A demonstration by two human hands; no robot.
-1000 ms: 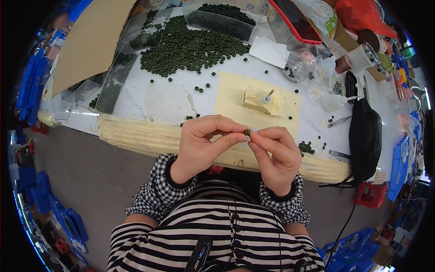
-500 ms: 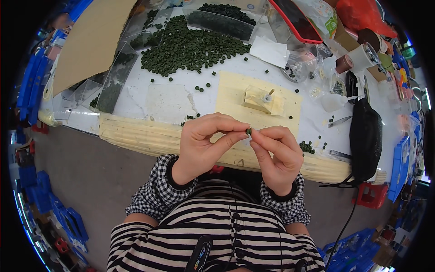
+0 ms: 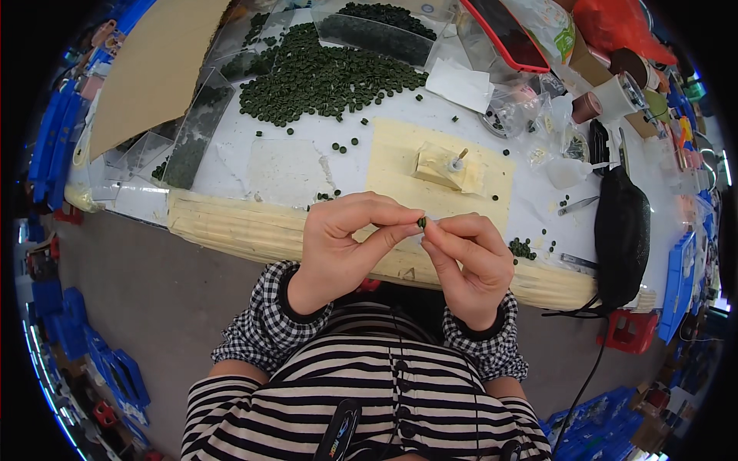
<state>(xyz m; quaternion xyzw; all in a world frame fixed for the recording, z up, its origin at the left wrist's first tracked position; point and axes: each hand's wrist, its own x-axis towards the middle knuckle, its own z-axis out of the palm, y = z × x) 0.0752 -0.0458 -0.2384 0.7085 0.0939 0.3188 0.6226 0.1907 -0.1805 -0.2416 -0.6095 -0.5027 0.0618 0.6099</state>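
Between the fingertips of both hands, just over the table's near edge, is a small dark green round piece (image 3: pixel 421 222). My left hand (image 3: pixel 350 238) pinches it from the left with thumb and forefinger. From the right, my right hand (image 3: pixel 470 257) pinches at the same piece, so the fingertips almost meet. Beyond my hands, a small wooden block (image 3: pixel 444 167) with a short upright pin (image 3: pixel 462 156) rests on a yellowish sheet (image 3: pixel 390 157). A large heap of similar green pieces (image 3: pixel 307 81) spreads across the far table, with a few strays nearer. A small cluster (image 3: pixel 522 248) lies right of my right hand.
Clear plastic trays (image 3: pixel 374 38) with green pieces stand around the heap, beside a cardboard sheet (image 3: pixel 157 73). To the right are a red-cased phone (image 3: pixel 507 34), white tissue (image 3: pixel 460 84), a squeeze bottle (image 3: pixel 567 174), tweezers (image 3: pixel 576 206) and a black pouch (image 3: pixel 621 238). Padding covers the table edge (image 3: pixel 223 234).
My hands hold nearly the same pose around the green piece, with only a slight shift of the fingers. The table view has drifted very slightly; nothing else has visibly moved.
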